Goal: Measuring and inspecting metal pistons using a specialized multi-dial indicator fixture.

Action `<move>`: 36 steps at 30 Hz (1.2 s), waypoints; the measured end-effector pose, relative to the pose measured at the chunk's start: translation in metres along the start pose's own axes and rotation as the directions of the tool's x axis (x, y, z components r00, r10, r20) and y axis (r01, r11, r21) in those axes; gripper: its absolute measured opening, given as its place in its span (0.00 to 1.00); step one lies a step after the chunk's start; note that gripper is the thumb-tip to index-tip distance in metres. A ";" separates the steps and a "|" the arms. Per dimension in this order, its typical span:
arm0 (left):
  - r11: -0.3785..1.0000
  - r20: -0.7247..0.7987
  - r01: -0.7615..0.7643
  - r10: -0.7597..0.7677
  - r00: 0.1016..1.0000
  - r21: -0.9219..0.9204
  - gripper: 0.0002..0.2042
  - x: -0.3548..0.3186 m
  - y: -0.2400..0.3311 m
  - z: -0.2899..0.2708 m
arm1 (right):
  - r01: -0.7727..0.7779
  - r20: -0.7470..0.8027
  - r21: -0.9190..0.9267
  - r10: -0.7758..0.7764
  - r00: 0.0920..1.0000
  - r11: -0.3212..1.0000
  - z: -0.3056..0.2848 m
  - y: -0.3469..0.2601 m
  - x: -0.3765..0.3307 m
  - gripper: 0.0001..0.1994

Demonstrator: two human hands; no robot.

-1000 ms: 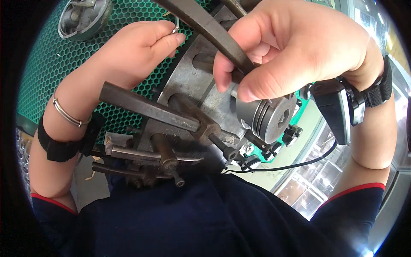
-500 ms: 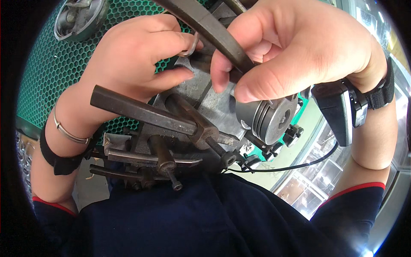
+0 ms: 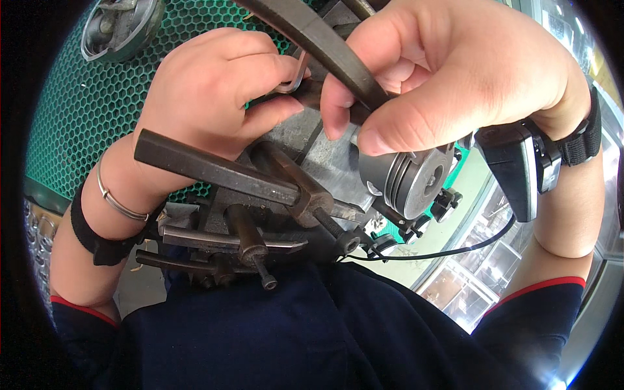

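Note:
My left hand (image 3: 214, 91) is closed in a pinch on an L-shaped hex key (image 3: 300, 70), which pokes out past the fingertips over the grey metal fixture (image 3: 292, 140). With fingers and thumb curled round its lower end, my right hand (image 3: 455, 78) grips a dark curved metal bar (image 3: 318, 49). Just below the right thumb sits a grey piston (image 3: 413, 182), its ring grooves facing up and right. What the right fingertips touch behind the bar is hidden. A dark square-ended bar with a threaded bolt (image 3: 227, 172) lies across the fixture under the left wrist.
Another round metal part (image 3: 120, 29) rests on the green honeycomb mat (image 3: 110, 97) at the far left. Clamp bars and bolts (image 3: 250, 244) stick out toward my body. A black cable (image 3: 448, 253) hangs at the right, beside clear boxes (image 3: 461, 296).
My left hand has shifted slightly right, and the hex key has turned so its free arm points more upward. My right hand, the bar and the piston are nearly still.

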State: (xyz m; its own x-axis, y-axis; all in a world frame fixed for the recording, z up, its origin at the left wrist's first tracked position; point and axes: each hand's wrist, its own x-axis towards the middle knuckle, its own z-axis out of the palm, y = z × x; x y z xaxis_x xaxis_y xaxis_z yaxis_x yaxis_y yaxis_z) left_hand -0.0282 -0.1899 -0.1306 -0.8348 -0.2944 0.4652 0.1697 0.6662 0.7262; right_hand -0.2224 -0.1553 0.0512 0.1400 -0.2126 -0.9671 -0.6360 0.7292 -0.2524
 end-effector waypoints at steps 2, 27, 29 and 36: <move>1.000 -0.014 -0.003 0.003 1.000 0.008 0.10 0.000 0.000 0.001 | 0.002 0.003 0.012 -0.003 1.000 1.000 -0.001 0.001 0.002 0.14; 0.463 0.113 0.536 -0.674 0.730 -0.706 0.13 -0.050 -0.054 -0.051 | 0.087 0.078 0.144 -0.099 0.992 0.986 0.002 0.011 0.022 0.14; 0.386 0.089 0.401 -0.619 0.780 -0.831 0.12 -0.050 -0.055 -0.050 | 0.097 0.090 0.150 -0.111 0.990 0.984 -0.004 0.020 0.014 0.14; 0.335 0.036 0.342 -0.666 0.745 -0.878 0.09 -0.046 -0.054 -0.044 | 0.180 0.136 0.418 -0.258 0.957 0.890 0.016 0.013 0.032 0.16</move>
State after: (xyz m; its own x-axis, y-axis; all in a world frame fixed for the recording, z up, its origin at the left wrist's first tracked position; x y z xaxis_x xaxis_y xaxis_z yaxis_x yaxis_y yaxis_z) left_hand 0.0243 -0.2421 -0.1689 -0.7542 -0.6380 -0.1553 0.2313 -0.4795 0.8465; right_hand -0.2141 -0.1418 0.0159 0.4013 -0.3026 -0.8645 -0.2237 0.8829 -0.4129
